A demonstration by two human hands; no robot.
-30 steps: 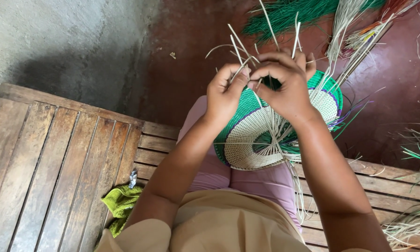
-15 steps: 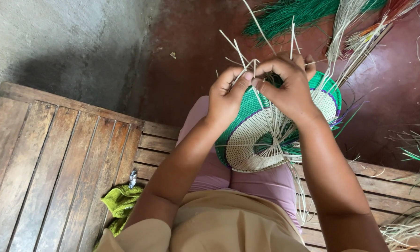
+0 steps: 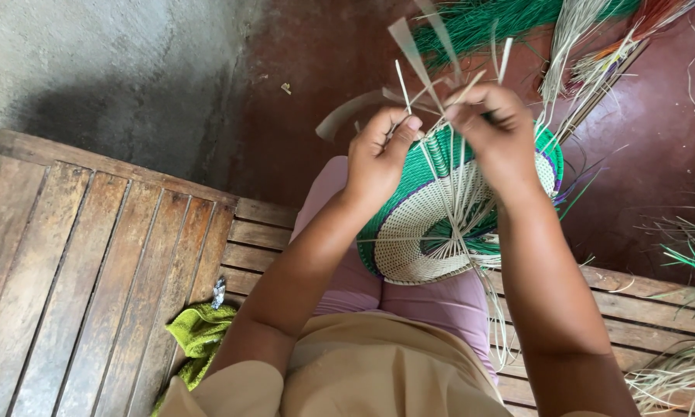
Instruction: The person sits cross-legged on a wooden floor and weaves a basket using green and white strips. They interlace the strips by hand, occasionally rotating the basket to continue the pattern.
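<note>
Both hands [image 3: 440,143] pinch pale straw strands [image 3: 448,193] above round green-and-cream woven basket [image 3: 440,224].

Hands part and the straw strands fan out

A second ago the left hand [image 3: 378,158] and right hand [image 3: 498,131] were pressed close together over the far edge of the woven basket [image 3: 440,224], fingers nearly interlocked; now they sit slightly apart with a gap between them, each pinching pale straw strands [image 3: 421,66] near the rim. The strands, bunched and low before, now stand up and spread wider above the fingers, one broad strip bending off to the left. The basket has tipped a little, showing more of its cream centre
</note>
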